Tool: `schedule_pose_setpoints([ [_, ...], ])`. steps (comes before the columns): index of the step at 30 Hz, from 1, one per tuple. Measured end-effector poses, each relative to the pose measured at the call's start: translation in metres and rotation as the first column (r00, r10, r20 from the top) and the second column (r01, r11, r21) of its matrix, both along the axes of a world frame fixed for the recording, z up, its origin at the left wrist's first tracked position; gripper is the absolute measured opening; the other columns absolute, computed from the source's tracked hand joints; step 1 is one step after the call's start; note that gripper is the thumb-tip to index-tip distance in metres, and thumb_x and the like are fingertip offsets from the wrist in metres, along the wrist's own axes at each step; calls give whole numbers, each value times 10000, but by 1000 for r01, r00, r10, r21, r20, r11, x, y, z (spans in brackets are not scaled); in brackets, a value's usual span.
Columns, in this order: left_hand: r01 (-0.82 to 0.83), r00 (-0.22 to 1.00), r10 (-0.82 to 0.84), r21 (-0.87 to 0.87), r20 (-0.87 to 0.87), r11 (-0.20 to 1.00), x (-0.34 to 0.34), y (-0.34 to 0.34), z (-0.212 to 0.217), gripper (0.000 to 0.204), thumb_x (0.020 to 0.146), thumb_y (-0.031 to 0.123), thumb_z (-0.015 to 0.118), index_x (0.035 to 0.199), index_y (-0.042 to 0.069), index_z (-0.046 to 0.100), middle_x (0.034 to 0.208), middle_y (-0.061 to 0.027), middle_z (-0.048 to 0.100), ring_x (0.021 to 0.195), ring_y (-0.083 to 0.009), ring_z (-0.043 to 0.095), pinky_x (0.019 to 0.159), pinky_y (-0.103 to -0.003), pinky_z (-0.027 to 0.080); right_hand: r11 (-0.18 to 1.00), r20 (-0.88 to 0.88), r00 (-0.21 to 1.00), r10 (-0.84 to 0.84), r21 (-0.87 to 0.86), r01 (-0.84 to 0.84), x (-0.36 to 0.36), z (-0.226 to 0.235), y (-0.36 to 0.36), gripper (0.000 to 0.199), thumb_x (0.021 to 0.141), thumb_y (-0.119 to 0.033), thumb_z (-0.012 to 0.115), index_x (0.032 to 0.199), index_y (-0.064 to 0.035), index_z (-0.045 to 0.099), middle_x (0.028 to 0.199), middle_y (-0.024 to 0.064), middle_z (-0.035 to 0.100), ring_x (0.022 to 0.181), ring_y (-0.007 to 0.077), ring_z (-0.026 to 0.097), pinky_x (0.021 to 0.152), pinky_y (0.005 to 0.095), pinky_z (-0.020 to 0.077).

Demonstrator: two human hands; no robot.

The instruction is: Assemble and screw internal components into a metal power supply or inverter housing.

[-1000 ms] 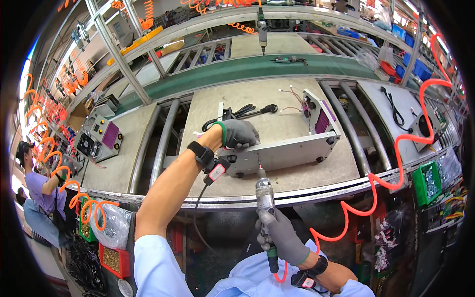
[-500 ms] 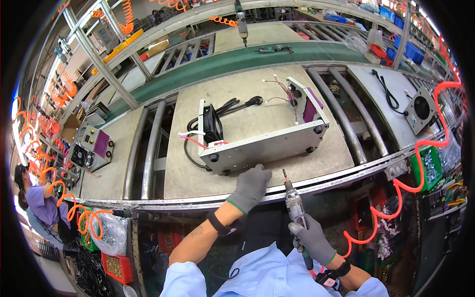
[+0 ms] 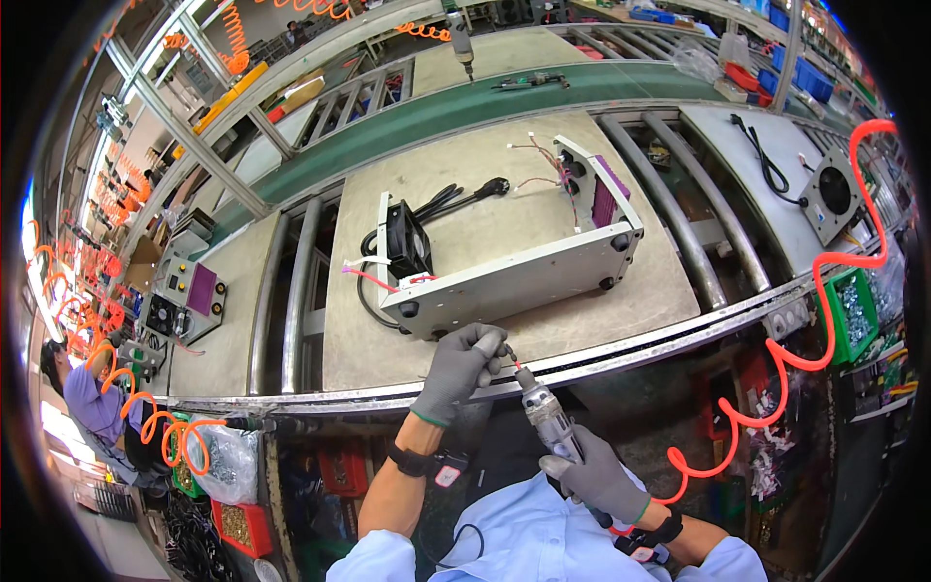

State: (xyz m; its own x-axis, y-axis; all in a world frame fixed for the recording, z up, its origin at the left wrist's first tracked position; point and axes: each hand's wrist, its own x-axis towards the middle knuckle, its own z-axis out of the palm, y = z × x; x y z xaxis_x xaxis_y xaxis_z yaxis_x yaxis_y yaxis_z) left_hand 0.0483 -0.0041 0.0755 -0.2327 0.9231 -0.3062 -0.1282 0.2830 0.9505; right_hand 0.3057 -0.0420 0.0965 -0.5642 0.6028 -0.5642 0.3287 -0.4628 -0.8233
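My right hand (image 3: 599, 477), in a grey glove, is wrapped round a pneumatic screwdriver (image 3: 551, 419) that tilts up to the left. Its bit tip meets the fingertips of my left hand (image 3: 458, 373), also gloved. Those fingers are pinched together; anything small between them is too tiny to make out. Just beyond both hands lies a metal machine chassis (image 3: 524, 281), turned so that its panel with black rubber feet faces me. A black fan (image 3: 409, 238) is fixed at its left end, and a purple panel (image 3: 609, 199) with loose wires at its right.
The chassis rests on a board (image 3: 369, 359) between metal rollers (image 3: 303, 291). Another unit (image 3: 184, 296) stands at left, and a fan panel (image 3: 832, 194) at right. An orange coiled air hose (image 3: 824, 359) runs down the right side. A co-worker (image 3: 97, 403) is at far left.
The screwdriver has tilted left, and its bit has come to my left fingertips. My left hand has pulled back slightly from the chassis and closed into a pinch.
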Motion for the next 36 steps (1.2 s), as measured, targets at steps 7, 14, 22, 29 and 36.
schedule_pose_setpoints([
  [7, 36, 994, -36, 2, 104, 999, -13, -17, -8, 246, 1002, 246, 613, 984, 1, 632, 802, -38, 643, 559, -37, 540, 448, -175, 383, 998, -28, 998, 59, -7, -59, -1, -12, -1, 431, 871, -349, 735, 1116, -50, 545, 766, 26, 550, 573, 72, 547, 475, 254, 462],
  [14, 9, 998, -10, 3, 65, 1000, -14, -39, -12, 264, 997, 261, 608, 940, 6, 643, 749, -23, 638, 519, -44, 535, 460, -173, 400, 973, -101, 983, 150, -162, -165, 0, -5, 0, 430, 880, -332, 726, 1127, -31, 544, 771, 23, 550, 569, 71, 547, 479, 250, 464],
  [22, 84, 540, 203, 292, -817, 953, -10, -24, -40, 166, 904, 194, 675, 1008, 64, 674, 876, -131, 660, 792, -288, 658, 687, -403, 519, 998, -36, 999, -11, -68, 8, -17, -15, 0, 365, 898, -291, 695, 1095, -28, 537, 761, 22, 548, 532, 74, 531, 449, 254, 444],
  [29, 70, 332, 186, 220, -925, 973, -15, -20, -45, 91, 892, 113, 664, 913, 52, 599, 882, -165, 643, 790, -351, 649, 697, -405, 524, 999, -101, 995, 7, -37, -11, -39, -13, 15, 352, 908, -296, 684, 1095, -33, 544, 728, 14, 547, 517, 73, 545, 442, 246, 446],
  [36, 148, 682, 88, 254, -726, 956, -36, -28, 53, 129, 914, 43, 605, 1030, 12, 654, 830, -13, 634, 700, -60, 564, 610, -247, 484, 994, -113, 993, -20, -105, 8, -58, -30, 16, 313, 922, -269, 661, 1107, -42, 551, 689, 3, 535, 505, 75, 551, 427, 247, 456],
])
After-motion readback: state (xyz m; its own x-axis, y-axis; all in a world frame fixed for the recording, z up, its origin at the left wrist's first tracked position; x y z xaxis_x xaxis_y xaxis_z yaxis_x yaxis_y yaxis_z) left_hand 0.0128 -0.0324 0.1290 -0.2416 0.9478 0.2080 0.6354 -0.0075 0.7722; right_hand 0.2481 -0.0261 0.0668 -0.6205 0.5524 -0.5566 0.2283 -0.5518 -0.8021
